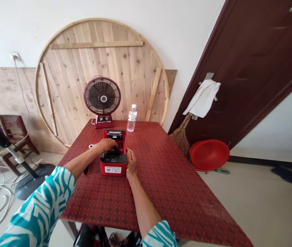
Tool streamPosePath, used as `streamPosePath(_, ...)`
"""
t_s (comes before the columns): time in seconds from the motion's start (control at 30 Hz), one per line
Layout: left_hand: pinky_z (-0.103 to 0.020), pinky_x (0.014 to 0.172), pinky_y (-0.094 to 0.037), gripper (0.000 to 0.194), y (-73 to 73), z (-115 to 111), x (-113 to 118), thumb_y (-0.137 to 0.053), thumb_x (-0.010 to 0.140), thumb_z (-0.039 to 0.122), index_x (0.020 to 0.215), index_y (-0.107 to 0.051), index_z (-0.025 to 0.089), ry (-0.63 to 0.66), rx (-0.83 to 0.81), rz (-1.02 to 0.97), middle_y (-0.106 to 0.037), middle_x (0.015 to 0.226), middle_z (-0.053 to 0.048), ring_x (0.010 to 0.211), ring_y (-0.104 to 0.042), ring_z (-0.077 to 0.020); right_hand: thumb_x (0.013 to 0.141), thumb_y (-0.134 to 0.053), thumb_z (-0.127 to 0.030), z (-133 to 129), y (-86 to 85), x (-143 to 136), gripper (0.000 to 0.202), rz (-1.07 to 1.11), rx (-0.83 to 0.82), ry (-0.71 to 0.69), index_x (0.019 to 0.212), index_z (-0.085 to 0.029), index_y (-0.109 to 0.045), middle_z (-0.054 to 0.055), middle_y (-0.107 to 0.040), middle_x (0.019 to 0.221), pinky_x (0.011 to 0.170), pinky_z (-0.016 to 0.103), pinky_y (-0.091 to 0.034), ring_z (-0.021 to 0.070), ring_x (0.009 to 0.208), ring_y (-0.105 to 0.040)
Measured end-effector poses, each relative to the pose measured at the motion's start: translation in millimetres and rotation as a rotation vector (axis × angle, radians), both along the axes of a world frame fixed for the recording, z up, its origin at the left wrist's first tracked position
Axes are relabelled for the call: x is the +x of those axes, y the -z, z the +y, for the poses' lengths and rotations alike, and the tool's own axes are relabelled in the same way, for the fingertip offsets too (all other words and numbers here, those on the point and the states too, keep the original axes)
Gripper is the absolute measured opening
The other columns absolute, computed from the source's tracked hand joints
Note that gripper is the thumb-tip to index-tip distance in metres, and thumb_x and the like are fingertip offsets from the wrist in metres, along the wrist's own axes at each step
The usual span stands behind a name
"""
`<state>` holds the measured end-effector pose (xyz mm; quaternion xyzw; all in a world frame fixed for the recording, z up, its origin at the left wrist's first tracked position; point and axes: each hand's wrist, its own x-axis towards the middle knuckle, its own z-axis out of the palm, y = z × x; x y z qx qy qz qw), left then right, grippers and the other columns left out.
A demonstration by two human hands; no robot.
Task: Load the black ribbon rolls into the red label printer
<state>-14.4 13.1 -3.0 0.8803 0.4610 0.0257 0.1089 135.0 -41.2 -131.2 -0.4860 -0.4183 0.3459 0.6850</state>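
Note:
A red and black label printer (pixel 113 168) stands on the table with its lid (pixel 114 134) raised. My left hand (pixel 108 145) reaches over from the left into the open compartment, fingers bent down and pressed together. Whatever the fingertips hold there is hidden. My right hand (pixel 131 163) is closed against the printer's right side, gripping it from that side only. On the front, a white sticker (pixel 113 169) with small print faces me. A small white roll or ring (pixel 91 146) lies just left of my left wrist. Some dark object (pixel 86 170) shows partly behind my left forearm.
The table (pixel 166 192) has a red patterned cover. At its far end are a red fan (pixel 102 97) and a water bottle (pixel 132 118). A round wooden panel (pixel 117 68) leans on the wall. Rightward on the floor are a broom (pixel 182 135) and a red basin (pixel 210 155).

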Motion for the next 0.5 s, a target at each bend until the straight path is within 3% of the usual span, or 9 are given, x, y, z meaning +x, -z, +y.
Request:
streamPosePath(0.13, -0.023, 0.067, -0.042, 0.029, 2.0, -2.5, -9.4, -0.075, 0.068, 0.018, 0.093, -0.078, 0.032, 0.009, 0.011, -0.077, -0.076, 0.093, -0.002, 0.090, -0.067, -0.0220, 0.080, -0.049, -0.057, 1.4, 2.2, 0.8, 0.047, 0.000, -0.009, -0.008, 0.103, -0.023, -0.071, 0.006, -0.073, 0.108, 0.095, 0.035, -0.045, 0.0222, 0.103, -0.063)
streamPosePath(0.27, -0.024, 0.065, -0.040, 0.023, 1.2, -0.8, -6.9, -0.073, 0.068, 0.015, 0.087, -0.078, 0.028, 0.031, -0.018, -0.098, -0.075, 0.086, -0.004, 0.084, -0.067, -0.0232, 0.081, -0.049, -0.058, 1.5, 1.9, 1.7, 0.047, -0.009, -0.035, -0.010, 0.102, -0.023, -0.071, 0.007, -0.073, 0.109, 0.094, 0.036, -0.045, 0.0230, 0.104, -0.063)
streamPosePath(0.5, -0.028, 0.070, -0.042, 0.024, -14.5, -15.9, -5.4, -0.068, 0.068, 0.017, 0.088, -0.077, 0.025, 0.072, 0.026, -0.080, -0.072, 0.087, -0.006, 0.085, -0.065, -0.0255, 0.081, -0.049, -0.058, 2.4, 3.1, 1.3, 0.048, -0.003, -0.026, -0.031, 0.101, -0.021, -0.070, 0.007, -0.072, 0.107, 0.096, 0.037, -0.044, 0.0234, 0.105, -0.063)
